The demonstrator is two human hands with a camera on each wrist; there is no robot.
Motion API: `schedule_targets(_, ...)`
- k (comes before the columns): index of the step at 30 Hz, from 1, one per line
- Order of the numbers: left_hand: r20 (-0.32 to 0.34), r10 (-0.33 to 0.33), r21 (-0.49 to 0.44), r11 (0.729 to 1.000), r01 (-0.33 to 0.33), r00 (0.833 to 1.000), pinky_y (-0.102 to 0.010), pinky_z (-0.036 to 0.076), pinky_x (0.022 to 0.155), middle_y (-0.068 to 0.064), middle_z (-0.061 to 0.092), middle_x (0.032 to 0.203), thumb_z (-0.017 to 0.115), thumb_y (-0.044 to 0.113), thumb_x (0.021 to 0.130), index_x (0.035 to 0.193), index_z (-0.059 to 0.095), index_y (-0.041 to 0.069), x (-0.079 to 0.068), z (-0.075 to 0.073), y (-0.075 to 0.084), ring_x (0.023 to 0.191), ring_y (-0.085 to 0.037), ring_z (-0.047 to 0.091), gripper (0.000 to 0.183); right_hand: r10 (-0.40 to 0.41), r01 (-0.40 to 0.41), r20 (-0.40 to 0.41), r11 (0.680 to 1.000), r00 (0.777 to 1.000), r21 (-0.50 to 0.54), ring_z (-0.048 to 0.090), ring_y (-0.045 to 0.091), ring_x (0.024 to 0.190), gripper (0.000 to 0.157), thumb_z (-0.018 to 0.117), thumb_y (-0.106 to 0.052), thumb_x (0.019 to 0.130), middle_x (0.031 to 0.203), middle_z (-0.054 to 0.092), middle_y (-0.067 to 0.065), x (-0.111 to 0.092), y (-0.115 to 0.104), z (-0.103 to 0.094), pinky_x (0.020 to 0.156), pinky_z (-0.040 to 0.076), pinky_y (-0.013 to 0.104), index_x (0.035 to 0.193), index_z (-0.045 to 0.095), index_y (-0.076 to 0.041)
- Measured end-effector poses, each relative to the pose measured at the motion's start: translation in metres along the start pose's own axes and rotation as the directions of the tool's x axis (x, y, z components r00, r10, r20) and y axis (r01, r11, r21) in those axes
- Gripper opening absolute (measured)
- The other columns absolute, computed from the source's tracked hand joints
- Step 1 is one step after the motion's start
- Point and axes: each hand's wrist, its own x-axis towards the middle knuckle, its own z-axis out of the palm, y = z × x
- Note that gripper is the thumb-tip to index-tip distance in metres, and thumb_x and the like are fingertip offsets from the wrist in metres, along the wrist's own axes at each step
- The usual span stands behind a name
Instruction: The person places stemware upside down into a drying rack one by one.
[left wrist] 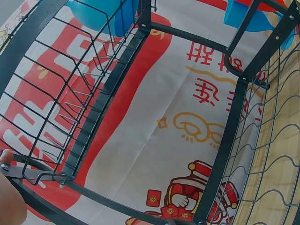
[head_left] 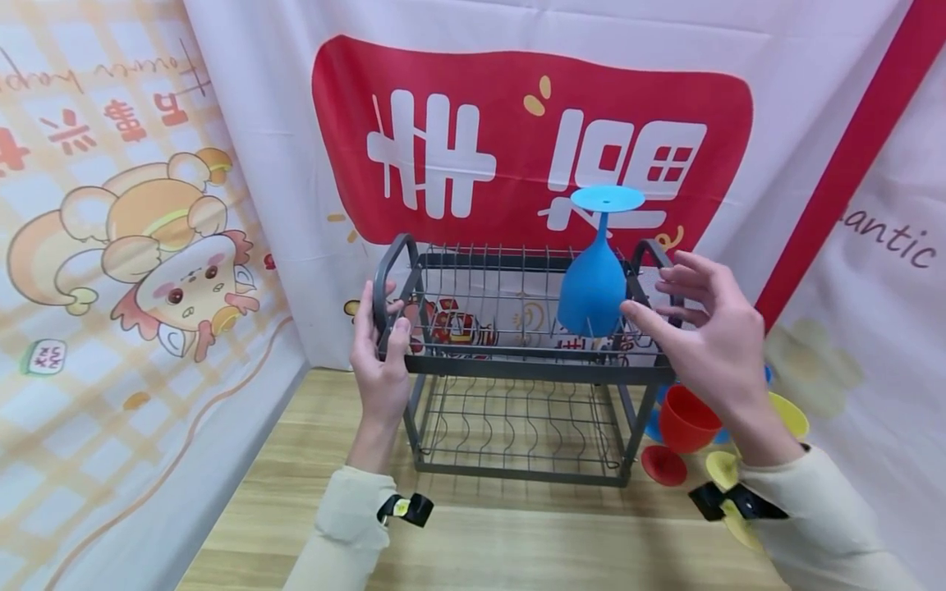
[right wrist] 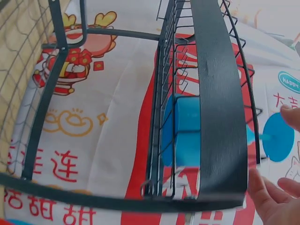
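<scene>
A blue plastic goblet [head_left: 594, 283] stands upside down on the right part of the upper tier of a dark two-tier dish rack [head_left: 532, 371], its round foot on top. My left hand [head_left: 380, 361] holds the rack's left end, thumb at the front and fingers around the side handle. Beside the goblet, at the rack's right handle, my right hand [head_left: 713, 336] has its fingers spread and holds nothing. In the right wrist view its fingers [right wrist: 269, 192] lie just past the rack's rim, near the goblet's foot [right wrist: 279, 137]; whether they touch the rack is unclear.
Right of the rack, partly behind my right forearm, are a red goblet [head_left: 687, 419], yellow goblets [head_left: 787, 414] and blue pieces [head_left: 654, 427]. The lower tier [head_left: 517, 419] has wavy wires. Printed cloth [head_left: 259, 164] hangs behind and at both sides of the wooden table [head_left: 296, 492].
</scene>
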Motion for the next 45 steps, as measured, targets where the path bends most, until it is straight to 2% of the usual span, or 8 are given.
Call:
schedule_targets(3,-0.005,0.006,-0.001,1.000,-0.006,1.000,-0.020,0.054,0.108,-0.003,0.054,0.161,0.053,0.013,0.107,0.166,0.034,0.020,0.000,0.000,0.000,0.141,-0.036,0.054,0.063,-0.001,0.001,-0.011,1.000,1.000,0.024,0.064,0.012,0.122,0.078,0.087,-0.030,0.089,0.146,0.066,0.007,-0.007,0.009,-0.008,0.088,0.048,0.001,0.156,0.048,-0.022)
schedule_targets(6,-0.008,0.006,0.003,1.000,-0.006,1.000,-0.019,0.053,0.108,-0.004,0.054,0.161,0.053,0.013,0.107,0.166,0.034,0.020,0.000,-0.001,0.000,0.142,-0.037,0.054,0.063,0.002,-0.001,-0.003,1.000,1.000,0.025,0.061,0.001,0.117,0.077,0.086,-0.025,0.090,0.146,0.065,0.009,-0.014,0.019,-0.016,0.087,0.048,0.000,0.157,0.048,-0.022)
schedule_targets(14,-0.012,0.003,0.015,1.000,-0.003,1.000,-0.019,0.055,0.106,-0.004,0.055,0.161,0.053,0.013,0.107,0.166,0.034,0.021,0.000,-0.001,-0.001,0.142,-0.041,0.053,0.062,0.028,-0.027,0.018,0.999,0.999,-0.031,0.056,-0.014,0.110,0.075,0.084,-0.022,0.092,0.144,0.064,0.016,-0.035,0.051,-0.029,0.088,0.044,-0.003,0.158,0.046,-0.024)
schedule_targets(22,-0.010,-0.002,-0.006,1.000,0.002,1.000,-0.021,0.056,0.106,-0.006,0.054,0.161,0.053,0.013,0.107,0.166,0.034,0.021,0.000,-0.002,-0.001,0.142,-0.042,0.052,0.063,0.167,-0.165,0.013,0.983,0.986,-0.079,0.054,-0.012,0.109,0.076,0.083,-0.030,0.093,0.144,0.064,0.015,-0.065,0.090,-0.026,0.083,0.046,-0.002,0.158,0.046,-0.021)
schedule_targets(28,-0.009,-0.002,-0.031,1.000,0.002,1.000,-0.021,0.055,0.107,-0.010,0.052,0.162,0.053,0.012,0.107,0.166,0.034,0.020,0.000,-0.002,-0.002,0.142,-0.043,0.052,0.063,0.315,-0.313,0.009,0.946,0.949,-0.084,0.055,-0.006,0.111,0.079,0.083,-0.037,0.092,0.148,0.063,0.012,-0.088,0.115,-0.014,0.082,0.046,-0.002,0.159,0.044,-0.019)
schedule_targets(33,-0.005,-0.001,-0.042,0.999,0.000,1.000,-0.022,0.055,0.107,-0.009,0.052,0.162,0.052,0.011,0.107,0.167,0.033,0.019,0.000,-0.001,-0.002,0.141,-0.042,0.053,0.063,0.419,-0.416,0.020,0.904,0.908,-0.094,0.057,0.011,0.122,0.084,0.084,-0.042,0.091,0.151,0.061,0.009,-0.101,0.131,-0.006,0.081,0.045,-0.002,0.161,0.042,-0.020)
schedule_targets(38,-0.006,0.002,-0.039,0.999,-0.002,1.000,-0.022,0.054,0.108,-0.010,0.052,0.162,0.052,0.012,0.108,0.166,0.034,0.019,0.001,0.000,-0.002,0.142,-0.042,0.053,0.062,0.482,-0.478,0.024,0.873,0.876,-0.094,0.057,0.026,0.129,0.086,0.083,-0.044,0.091,0.154,0.059,0.012,-0.110,0.143,-0.005,0.078,0.044,-0.003,0.162,0.040,-0.019)
schedule_targets(45,-0.004,0.006,-0.032,0.999,-0.006,1.000,-0.023,0.054,0.110,-0.006,0.054,0.161,0.052,0.011,0.107,0.166,0.034,0.018,0.001,0.002,-0.001,0.141,-0.042,0.052,0.062,0.560,-0.554,0.021,0.824,0.828,-0.115,0.058,0.029,0.129,0.087,0.081,-0.048,0.092,0.154,0.057,0.015,-0.126,0.160,-0.006,0.074,0.041,-0.004,0.162,0.039,-0.016)
